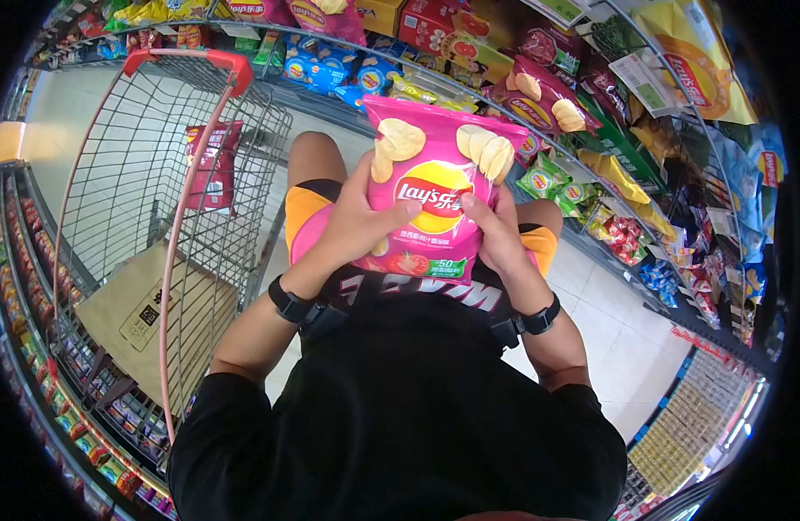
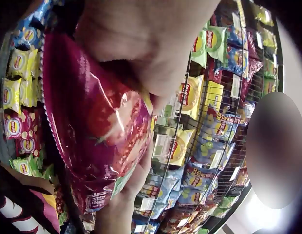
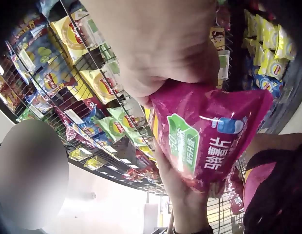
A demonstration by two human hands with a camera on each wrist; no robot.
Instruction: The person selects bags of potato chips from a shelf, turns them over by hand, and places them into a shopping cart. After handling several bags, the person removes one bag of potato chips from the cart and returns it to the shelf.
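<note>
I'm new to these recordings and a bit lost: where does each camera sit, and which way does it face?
Head: on the head, looking down at the pink chip bag, both hands, knees and cart.
Left wrist: under the left hand, facing the bag and shelves.
Right wrist: under the right hand, facing the bag's bottom corner.
All views share the bag.

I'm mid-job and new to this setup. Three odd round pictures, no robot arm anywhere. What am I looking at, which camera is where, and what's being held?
There is no machine: a person works with bare hands. The big picture comes from a camera on their head, looking down. The other two sit on the wrists, so each shows its own hand from very close.

The left hand and right hand both have a grip on a pink bag of crisps, thumbs on its front. Beside them stands a shopping trolley holding a red crisp bag and a brown cardboard piece. Snack shelves run along the aisle.
</note>
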